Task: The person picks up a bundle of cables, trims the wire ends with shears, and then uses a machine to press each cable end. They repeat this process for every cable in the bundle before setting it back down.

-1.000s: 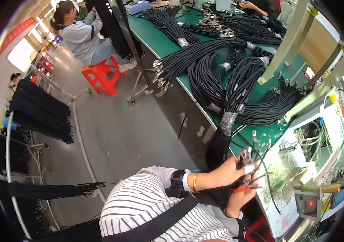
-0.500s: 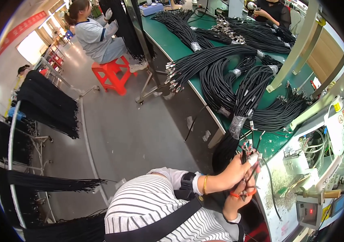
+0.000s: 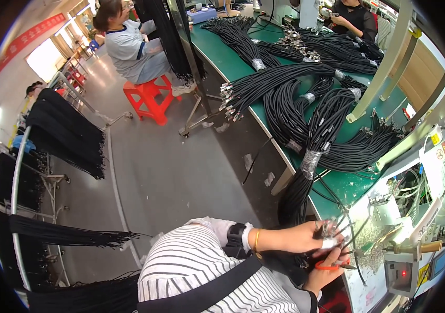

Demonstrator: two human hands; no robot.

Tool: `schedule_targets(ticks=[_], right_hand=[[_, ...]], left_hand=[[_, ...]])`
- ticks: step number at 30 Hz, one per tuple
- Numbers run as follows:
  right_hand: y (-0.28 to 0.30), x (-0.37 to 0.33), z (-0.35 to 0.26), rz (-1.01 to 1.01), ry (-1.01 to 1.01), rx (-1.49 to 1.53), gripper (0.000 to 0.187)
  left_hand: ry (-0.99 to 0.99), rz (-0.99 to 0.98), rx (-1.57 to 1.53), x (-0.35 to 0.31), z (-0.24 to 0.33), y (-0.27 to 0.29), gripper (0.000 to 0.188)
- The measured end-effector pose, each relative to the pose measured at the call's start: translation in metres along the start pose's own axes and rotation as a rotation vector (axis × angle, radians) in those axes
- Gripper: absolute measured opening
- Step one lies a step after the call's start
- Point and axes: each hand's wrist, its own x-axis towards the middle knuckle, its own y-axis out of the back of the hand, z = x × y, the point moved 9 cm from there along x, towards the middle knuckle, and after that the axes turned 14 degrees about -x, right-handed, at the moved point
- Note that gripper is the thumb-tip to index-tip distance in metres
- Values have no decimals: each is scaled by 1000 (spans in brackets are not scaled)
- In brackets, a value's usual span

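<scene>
My left hand, with a gold bracelet at the wrist, is closed around the ends of several black cables. Silvery connector ends stick out past its fingers, which carry white wrapping. Just below it, my right hand is closed on a pair of small snips with orange-red handles. Their dark tips point right, close to the cable ends. Fingers of both hands nearly meet, and part of what lies between them is hidden.
A plastic-wrapped bundle of black cables hangs over the edge of the green table. Right of my hands stands a machine with scraps around it. Racks of black cables stand left; a person sits on a red stool.
Both hands have moved right and slightly down, toward the machine, with the cable ends and snips. The snips' tips now show more plainly. The whole view has shifted slightly.
</scene>
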Motion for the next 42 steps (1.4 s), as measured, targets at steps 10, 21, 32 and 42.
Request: schedule_targets(ticks=[10,21,32,42], right_hand=[[13,-8,-3,-80,143,-287,18],[20,-14,1,-45,178,-248,9],[20,-44,-21,-208,289,-607,16],[53,-26,-87,-178,666,-711,50]], left_hand=[[17,-53,59,8,6,-24,24],[149,-106,86,11,-5,-34,16],[179,50,-185,18,2,-40,19],[292,-217,196,3,-35,-81,15]])
